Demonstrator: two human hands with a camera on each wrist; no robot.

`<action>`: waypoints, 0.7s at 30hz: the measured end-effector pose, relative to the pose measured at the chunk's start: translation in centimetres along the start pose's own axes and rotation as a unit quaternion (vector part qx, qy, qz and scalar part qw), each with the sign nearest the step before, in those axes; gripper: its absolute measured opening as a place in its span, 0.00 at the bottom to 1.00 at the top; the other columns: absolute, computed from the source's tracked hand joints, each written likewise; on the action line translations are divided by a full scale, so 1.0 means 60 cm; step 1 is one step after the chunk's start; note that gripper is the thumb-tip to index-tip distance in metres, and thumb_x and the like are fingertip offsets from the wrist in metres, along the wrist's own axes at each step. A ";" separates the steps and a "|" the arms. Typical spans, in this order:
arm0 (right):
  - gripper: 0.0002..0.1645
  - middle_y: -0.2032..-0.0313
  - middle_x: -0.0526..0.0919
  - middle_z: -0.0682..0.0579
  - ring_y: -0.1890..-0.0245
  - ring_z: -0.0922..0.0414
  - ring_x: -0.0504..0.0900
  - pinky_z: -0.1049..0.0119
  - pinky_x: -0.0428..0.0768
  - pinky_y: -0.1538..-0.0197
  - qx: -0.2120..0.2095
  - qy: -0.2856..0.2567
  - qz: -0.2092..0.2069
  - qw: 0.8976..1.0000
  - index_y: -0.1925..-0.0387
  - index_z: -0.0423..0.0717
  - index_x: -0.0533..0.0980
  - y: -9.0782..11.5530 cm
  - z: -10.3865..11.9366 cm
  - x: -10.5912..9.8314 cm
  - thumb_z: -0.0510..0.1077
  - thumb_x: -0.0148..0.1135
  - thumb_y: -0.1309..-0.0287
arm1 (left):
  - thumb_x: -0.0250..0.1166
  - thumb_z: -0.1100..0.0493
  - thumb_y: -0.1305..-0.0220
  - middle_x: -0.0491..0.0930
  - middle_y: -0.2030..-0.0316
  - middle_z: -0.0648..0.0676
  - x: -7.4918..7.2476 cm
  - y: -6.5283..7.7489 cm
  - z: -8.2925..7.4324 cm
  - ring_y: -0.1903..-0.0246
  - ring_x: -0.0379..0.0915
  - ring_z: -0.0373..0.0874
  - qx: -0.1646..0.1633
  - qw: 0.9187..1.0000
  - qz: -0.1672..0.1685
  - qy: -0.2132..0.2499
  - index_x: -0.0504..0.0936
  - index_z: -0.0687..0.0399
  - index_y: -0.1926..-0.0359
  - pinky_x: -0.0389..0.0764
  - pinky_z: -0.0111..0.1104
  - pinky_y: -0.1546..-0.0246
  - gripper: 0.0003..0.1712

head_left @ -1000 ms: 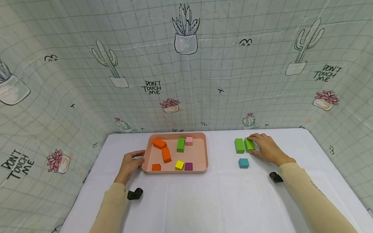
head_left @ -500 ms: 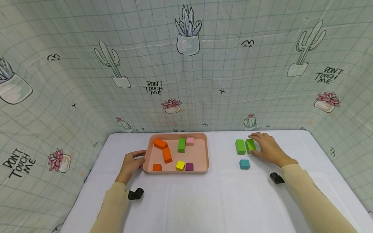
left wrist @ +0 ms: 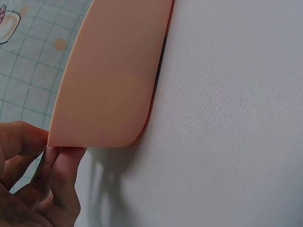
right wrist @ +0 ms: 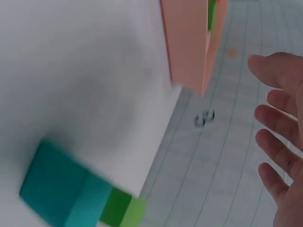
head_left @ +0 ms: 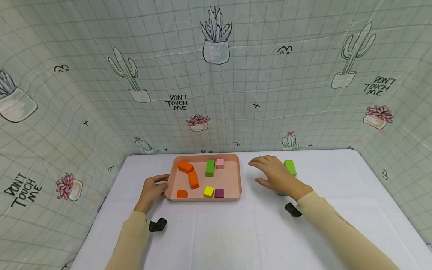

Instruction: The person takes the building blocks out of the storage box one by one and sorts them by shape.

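My left hand (head_left: 152, 192) is at the left end of a pink tray (head_left: 206, 200). In the left wrist view its fingers (left wrist: 65, 175) touch the end wall and rim of the tray (left wrist: 109, 85). My right hand (head_left: 275, 174) is over the table between the tray and the loose blocks, fingers spread and nothing in them; the right wrist view shows this hand (right wrist: 286, 123) empty. Behind it stands a green block (head_left: 290, 167). A teal block (right wrist: 57, 189) is mostly hidden by the hand in the head view. The other loose green block seen earlier is covered there.
Inside the tray lie orange blocks (head_left: 193, 180), a green block (head_left: 210, 168), a pink cube (head_left: 220, 164), a yellow block (head_left: 209, 191) and a purple block (head_left: 219, 193). A patterned cloth (head_left: 229, 90) rises behind the white table (head_left: 222, 232).
The right hand has left the right-hand green block and moved left toward the tray, passing over the other green block and the teal one. The left hand stays at the tray.
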State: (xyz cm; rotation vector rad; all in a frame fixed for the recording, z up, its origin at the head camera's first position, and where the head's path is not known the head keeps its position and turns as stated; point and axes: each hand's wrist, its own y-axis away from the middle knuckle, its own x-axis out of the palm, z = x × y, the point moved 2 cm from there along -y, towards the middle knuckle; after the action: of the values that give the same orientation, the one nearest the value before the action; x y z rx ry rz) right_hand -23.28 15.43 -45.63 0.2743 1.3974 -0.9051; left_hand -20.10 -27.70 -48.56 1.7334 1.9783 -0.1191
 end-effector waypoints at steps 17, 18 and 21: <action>0.31 0.43 0.86 0.51 0.39 0.49 0.79 0.50 0.77 0.34 -0.077 -0.007 0.060 0.995 0.40 0.45 0.83 -0.060 0.089 0.079 0.50 0.81 0.43 | 0.59 0.69 0.27 0.76 0.36 0.72 0.000 -0.001 0.004 0.64 0.77 0.44 -0.003 1.000 -0.002 0.005 0.78 0.70 0.33 0.80 0.26 0.69 0.24; 0.31 0.43 0.86 0.52 0.39 0.50 0.79 0.51 0.77 0.34 -0.079 -0.001 0.064 0.995 0.40 0.46 0.84 -0.063 0.092 0.081 0.51 0.80 0.43 | 0.59 0.69 0.27 0.76 0.36 0.72 0.000 -0.001 0.005 0.63 0.77 0.44 -0.004 1.000 -0.002 0.004 0.78 0.69 0.33 0.80 0.26 0.68 0.24; 0.29 0.44 0.87 0.53 0.40 0.51 0.79 0.53 0.78 0.36 -0.091 0.018 0.062 0.994 0.41 0.47 0.84 -0.068 0.095 0.094 0.52 0.79 0.41 | 0.58 0.69 0.28 0.77 0.37 0.72 0.001 -0.003 0.004 0.63 0.77 0.44 -0.004 1.000 -0.003 0.004 0.78 0.69 0.33 0.81 0.26 0.68 0.24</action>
State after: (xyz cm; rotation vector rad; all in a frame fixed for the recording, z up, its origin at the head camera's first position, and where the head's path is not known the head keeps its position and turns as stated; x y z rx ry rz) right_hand -22.43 6.85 -48.25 0.2375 1.4695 -0.6682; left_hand -20.20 -27.78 -48.85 1.7252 1.9873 -0.1071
